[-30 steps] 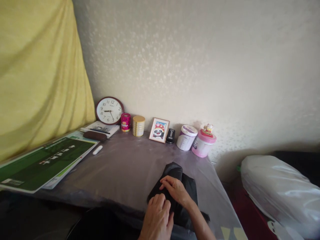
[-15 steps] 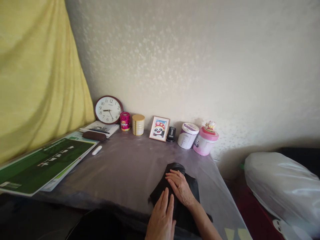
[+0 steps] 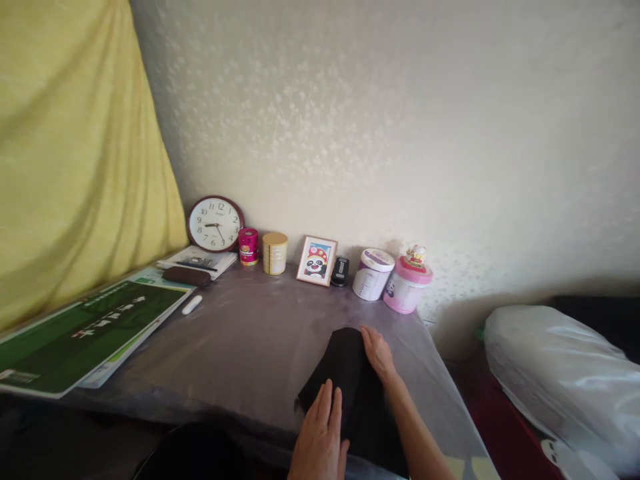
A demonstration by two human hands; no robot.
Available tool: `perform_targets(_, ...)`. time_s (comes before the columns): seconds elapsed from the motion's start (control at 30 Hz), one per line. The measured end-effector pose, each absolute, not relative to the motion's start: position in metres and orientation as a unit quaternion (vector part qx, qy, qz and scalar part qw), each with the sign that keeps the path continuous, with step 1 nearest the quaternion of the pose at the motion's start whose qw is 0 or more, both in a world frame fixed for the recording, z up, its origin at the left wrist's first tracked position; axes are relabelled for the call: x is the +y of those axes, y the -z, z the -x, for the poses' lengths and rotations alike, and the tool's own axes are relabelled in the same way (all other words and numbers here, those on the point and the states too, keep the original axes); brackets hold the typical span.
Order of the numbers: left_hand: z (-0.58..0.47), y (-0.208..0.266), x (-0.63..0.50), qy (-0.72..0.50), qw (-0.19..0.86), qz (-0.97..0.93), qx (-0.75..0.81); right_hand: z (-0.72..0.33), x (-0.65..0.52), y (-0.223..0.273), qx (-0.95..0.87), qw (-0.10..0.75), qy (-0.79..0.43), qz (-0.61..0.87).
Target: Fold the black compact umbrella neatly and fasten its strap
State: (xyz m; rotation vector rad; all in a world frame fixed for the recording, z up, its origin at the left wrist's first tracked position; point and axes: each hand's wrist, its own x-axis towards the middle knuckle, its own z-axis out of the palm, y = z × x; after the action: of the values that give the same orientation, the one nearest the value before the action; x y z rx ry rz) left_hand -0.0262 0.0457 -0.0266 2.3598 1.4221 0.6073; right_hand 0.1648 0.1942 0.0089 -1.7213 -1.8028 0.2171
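A piece of black cloth [image 3: 345,363], possibly a folded garment, lies near the front right of the table. My left hand [image 3: 320,427] rests on its lower left part, the fingers stretched out flat and holding nothing. At the cloth's upper right edge is my right hand [image 3: 379,353], its fingers extended along the border and touching it; its thumb is hidden. My right forearm covers part of the cloth's right side.
Along the wall stand a round clock [image 3: 216,224], a pink can [image 3: 249,247], a yellow-lidded tin [image 3: 275,255], a framed panda picture [image 3: 317,261], a black stapler-like object [image 3: 341,272], a white tub [image 3: 373,275] and a pink-lidded tub [image 3: 406,288]. Green boards [image 3: 95,333] lie left.
My right hand has moved from the middle of the cloth to its upper right edge. The bunched top of the cloth now looks flatter. My left hand has barely moved.
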Motion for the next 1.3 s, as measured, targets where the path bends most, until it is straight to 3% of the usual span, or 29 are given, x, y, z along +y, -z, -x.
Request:
perform_targets(0.13,0.028,0.007,0.043,-0.2,0.195,-0.815,0.508,-0.206,0.159,-0.004,-0.575,0.339,-0.057,0.742)
perform_targets(0.27,0.031,-0.009,0.039,-0.174,0.237,-0.807,0.512,-0.229,0.124,0.004,-0.536,0.315,-0.14,0.771)
perform_targets(0.53,0.031,0.003,0.039,-0.222,0.285,-0.772,0.523,-0.213,0.109,0.003,-0.538,0.323,-0.141,0.765)
perform_targets(0.73,0.031,0.004,0.041,-0.221,0.287,-0.77,0.526,-0.202,0.088,-0.008,-0.559,0.166,0.001,0.812)
perform_targets(0.83,0.031,0.007,0.041,-0.221,0.286,-0.77,0.526,-0.184,0.084,-0.017,-0.617,0.171,0.071,0.765)
perform_targets(0.97,0.031,0.009,0.04,-0.223,0.265,-0.775,0.528,-0.168,0.099,-0.013,-0.749,0.192,0.049,0.633)
perform_targets(1.13,0.03,0.007,0.039,-0.219,0.244,-0.784,0.527,-0.18,0.115,0.001,-0.693,0.162,0.051,0.7)
perform_targets(1.3,0.029,0.009,0.04,-0.221,0.244,-0.779,0.534,-0.17,0.072,0.0,-0.739,0.194,-0.003,0.646)
